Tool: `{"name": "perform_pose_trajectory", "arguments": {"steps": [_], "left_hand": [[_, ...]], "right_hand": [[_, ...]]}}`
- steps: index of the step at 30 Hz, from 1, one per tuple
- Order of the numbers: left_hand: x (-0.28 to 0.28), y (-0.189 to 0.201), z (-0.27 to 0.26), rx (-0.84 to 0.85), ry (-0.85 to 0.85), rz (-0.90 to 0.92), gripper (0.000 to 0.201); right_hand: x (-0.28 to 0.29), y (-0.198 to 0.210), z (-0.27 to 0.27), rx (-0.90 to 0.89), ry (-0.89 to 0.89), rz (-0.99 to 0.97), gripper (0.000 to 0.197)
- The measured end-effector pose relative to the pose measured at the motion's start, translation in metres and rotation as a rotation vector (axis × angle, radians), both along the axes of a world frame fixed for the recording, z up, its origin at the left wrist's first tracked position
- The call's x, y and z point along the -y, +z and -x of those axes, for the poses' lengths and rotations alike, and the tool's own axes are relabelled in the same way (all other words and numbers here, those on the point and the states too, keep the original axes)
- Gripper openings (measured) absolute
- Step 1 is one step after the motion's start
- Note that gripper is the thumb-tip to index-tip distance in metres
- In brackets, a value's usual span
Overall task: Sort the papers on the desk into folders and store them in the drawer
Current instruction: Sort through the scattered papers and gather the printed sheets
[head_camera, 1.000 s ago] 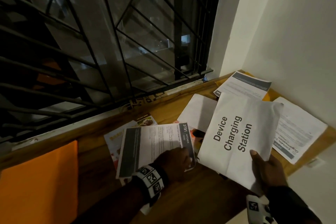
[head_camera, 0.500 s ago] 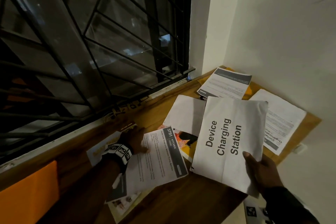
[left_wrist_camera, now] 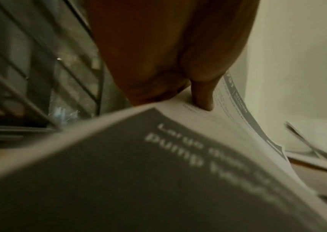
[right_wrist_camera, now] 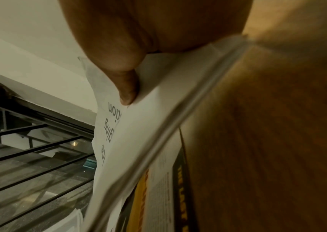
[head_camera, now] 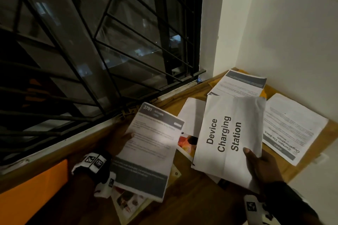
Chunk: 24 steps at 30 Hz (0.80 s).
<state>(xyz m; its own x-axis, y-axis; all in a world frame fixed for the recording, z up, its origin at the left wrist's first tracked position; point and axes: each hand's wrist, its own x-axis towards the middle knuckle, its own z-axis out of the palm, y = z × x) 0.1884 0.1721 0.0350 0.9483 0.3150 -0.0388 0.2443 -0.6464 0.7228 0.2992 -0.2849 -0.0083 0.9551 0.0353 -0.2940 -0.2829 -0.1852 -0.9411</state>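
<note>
Papers, white printed sheets, lie scattered over the right part of the brown wooden desk point(head_camera: 192, 197), up to its far right corner by the white wall point(head_camera: 292, 33), and two of them are in the hands. My judgement is that the step in hand is the collecting and sorting of the sheets, with no paper yet in a folder; no drawer can be seen. The left hand point(head_camera: 118, 139) holds a white sheet with dark grey bands and the number 3791 point(head_camera: 151, 150) lifted over the desk near its window edge; the thumb lies on the printed face, and I judge the fingers are under the sheet, so the hand is closed on it as a pinch. The right hand point(head_camera: 259, 164) pinches in the same way, thumb on top, the near corner of a white sheet printed "Device Charging Station" point(head_camera: 226, 133), and the right wrist view shows some more sheets under it in the same grip. Another white sheet with a dark header point(head_camera: 241, 84) rests in the far right corner, and a white sheet with small text point(head_camera: 292, 124) lies along the wall. An orange flat folder point(head_camera: 31, 193) lies at the left edge of the desk. The next move probably calls for joining both sheets into one stack, then carrying it to the folder without bending the thin paper
</note>
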Motion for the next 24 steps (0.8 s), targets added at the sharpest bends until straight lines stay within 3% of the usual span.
{"name": "perform_pose_trajectory", "arguments": {"steps": [2,7,16,20,24], "left_hand": [[-0.002,0.008,0.012,0.045,0.132,0.200,0.036],[0.010,0.021,0.035,0.178,0.257,0.397,0.026],[0.048,0.008,0.034,0.222,0.235,0.554,0.031],[0.067,-0.007,0.023,0.216,0.202,0.507,0.038],[0.072,-0.024,0.022,0.165,0.292,0.599,0.037]], "right_hand": [[-0.008,-0.001,-0.004,0.021,0.034,0.020,0.027],[-0.028,0.005,-0.011,0.067,0.125,0.047,0.025],[-0.071,0.013,0.001,0.151,0.269,0.003,0.019],[-0.094,0.012,0.020,0.139,0.366,-0.031,0.022],[-0.111,0.011,0.036,0.119,0.419,-0.080,0.033]]}}
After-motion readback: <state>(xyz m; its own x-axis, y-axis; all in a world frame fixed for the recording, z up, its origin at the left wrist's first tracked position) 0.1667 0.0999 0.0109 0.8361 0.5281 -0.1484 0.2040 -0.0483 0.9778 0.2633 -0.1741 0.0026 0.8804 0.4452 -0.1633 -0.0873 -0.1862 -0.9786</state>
